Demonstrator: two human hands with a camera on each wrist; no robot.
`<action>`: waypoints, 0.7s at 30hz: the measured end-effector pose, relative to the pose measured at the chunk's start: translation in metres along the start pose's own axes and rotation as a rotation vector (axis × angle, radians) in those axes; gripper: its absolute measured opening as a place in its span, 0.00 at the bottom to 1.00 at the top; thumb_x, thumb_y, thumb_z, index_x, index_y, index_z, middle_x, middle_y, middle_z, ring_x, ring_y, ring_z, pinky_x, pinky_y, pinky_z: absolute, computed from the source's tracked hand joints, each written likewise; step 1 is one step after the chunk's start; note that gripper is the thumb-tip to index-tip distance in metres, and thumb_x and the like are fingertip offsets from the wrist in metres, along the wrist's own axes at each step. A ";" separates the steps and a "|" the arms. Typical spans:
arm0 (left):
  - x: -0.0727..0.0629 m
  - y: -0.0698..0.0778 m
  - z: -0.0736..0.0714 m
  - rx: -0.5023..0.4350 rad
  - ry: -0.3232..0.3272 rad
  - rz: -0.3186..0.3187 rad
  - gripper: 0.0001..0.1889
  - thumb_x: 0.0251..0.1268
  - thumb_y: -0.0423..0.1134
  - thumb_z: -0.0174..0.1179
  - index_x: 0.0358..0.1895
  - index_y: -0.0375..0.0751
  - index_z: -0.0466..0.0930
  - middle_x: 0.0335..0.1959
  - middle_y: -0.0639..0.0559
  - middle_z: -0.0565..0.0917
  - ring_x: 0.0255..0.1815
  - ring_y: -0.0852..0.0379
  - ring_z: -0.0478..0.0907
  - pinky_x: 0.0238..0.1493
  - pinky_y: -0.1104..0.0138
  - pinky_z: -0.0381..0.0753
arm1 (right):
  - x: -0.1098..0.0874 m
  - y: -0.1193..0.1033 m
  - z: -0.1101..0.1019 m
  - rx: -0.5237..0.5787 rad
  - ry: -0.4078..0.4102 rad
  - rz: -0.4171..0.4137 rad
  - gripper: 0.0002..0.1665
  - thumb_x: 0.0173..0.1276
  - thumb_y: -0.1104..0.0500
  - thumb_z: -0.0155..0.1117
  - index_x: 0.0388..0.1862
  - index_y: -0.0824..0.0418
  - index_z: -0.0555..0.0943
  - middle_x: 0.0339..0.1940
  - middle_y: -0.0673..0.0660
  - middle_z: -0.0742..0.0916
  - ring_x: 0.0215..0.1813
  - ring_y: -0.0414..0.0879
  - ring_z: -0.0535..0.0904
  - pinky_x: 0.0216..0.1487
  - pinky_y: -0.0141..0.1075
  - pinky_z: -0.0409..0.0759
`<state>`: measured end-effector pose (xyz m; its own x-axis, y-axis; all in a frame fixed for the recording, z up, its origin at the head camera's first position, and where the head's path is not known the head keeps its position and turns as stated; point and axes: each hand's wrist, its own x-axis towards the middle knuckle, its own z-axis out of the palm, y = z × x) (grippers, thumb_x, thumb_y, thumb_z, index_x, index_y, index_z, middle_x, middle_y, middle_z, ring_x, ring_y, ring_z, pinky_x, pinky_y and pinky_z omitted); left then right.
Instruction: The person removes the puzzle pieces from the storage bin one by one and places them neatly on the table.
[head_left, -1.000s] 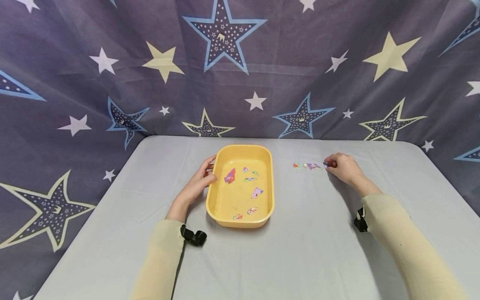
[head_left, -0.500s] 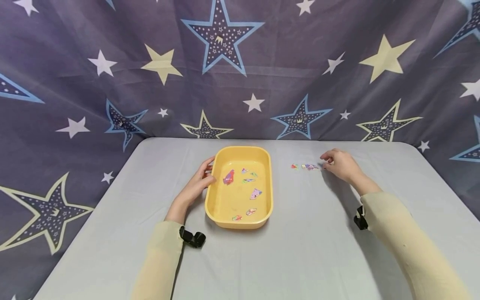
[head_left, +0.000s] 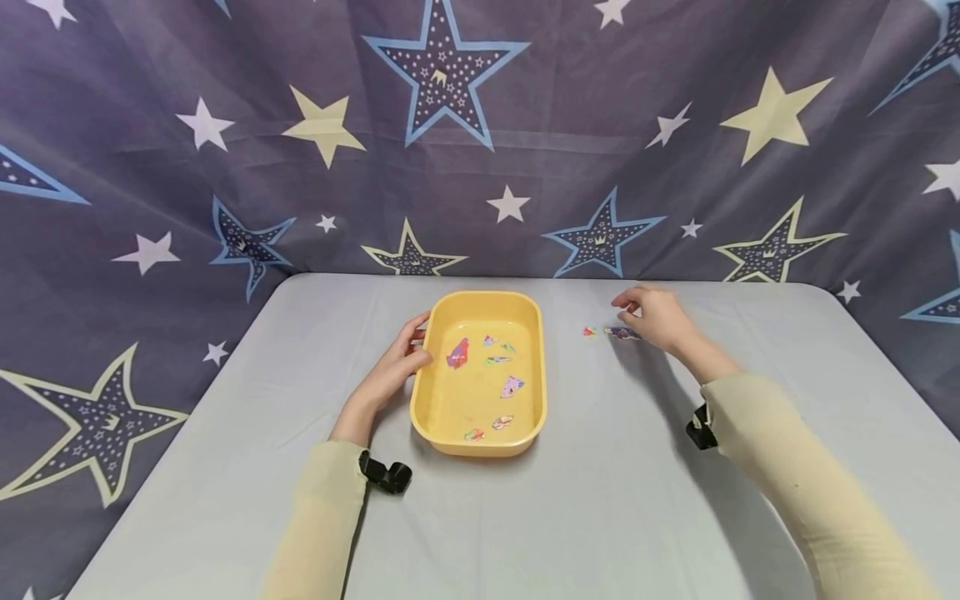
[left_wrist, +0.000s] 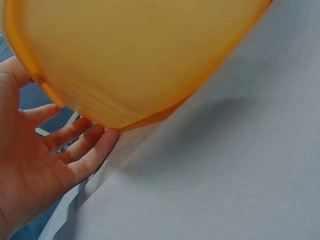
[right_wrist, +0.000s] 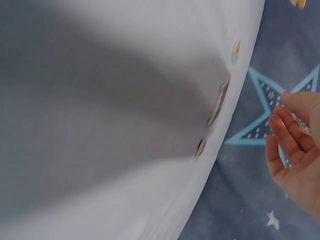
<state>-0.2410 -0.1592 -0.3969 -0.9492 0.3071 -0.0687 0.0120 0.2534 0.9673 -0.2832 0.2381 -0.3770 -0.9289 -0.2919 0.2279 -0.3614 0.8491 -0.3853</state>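
My left hand rests at the left side of a yellow plastic tray, fingers against its outer wall and thumb at the rim. In the left wrist view, its fingertips touch the tray's orange-yellow side. Above the far right of the table, my right hand hovers with fingers loosely bent and nothing between them. Beneath it lies a dark, multicoloured flat piece, and left of that a small red-green piece. The right wrist view shows another small piece, which the hand hides from the head view.
Inside the tray are several flat colourful pieces, among them a red-purple one and a lilac one. A pale grey cloth covers the table. Behind it hangs a dark curtain printed with stars.
My right hand has let go of a small piece at the right end of the row, then lifted and moved left over the pieces. The left hand and tray have stayed put.
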 end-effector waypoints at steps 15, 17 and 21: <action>0.014 -0.021 -0.005 -0.002 0.016 -0.009 0.39 0.53 0.33 0.48 0.71 0.53 0.48 0.63 0.39 0.59 0.56 0.44 0.64 0.45 0.65 0.70 | 0.013 -0.052 0.017 0.071 0.007 -0.131 0.13 0.59 0.60 0.60 0.42 0.64 0.81 0.40 0.58 0.82 0.40 0.50 0.79 0.41 0.42 0.75; 0.014 -0.024 -0.004 -0.002 0.020 -0.006 0.39 0.52 0.33 0.49 0.71 0.55 0.49 0.62 0.40 0.60 0.55 0.45 0.64 0.45 0.65 0.70 | 0.014 -0.057 0.020 0.073 0.006 -0.142 0.13 0.60 0.60 0.60 0.42 0.63 0.81 0.40 0.58 0.83 0.40 0.50 0.79 0.41 0.42 0.76; 0.014 -0.026 -0.004 0.006 0.030 0.007 0.39 0.51 0.34 0.49 0.70 0.56 0.50 0.61 0.41 0.60 0.54 0.47 0.65 0.46 0.64 0.70 | 0.015 -0.070 0.023 0.039 0.011 -0.195 0.13 0.60 0.58 0.60 0.43 0.62 0.81 0.41 0.56 0.82 0.42 0.49 0.78 0.42 0.42 0.75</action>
<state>-0.2560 -0.1647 -0.4217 -0.9580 0.2815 -0.0542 0.0208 0.2566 0.9663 -0.2739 0.1639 -0.3667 -0.8403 -0.4440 0.3112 -0.5372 0.7592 -0.3674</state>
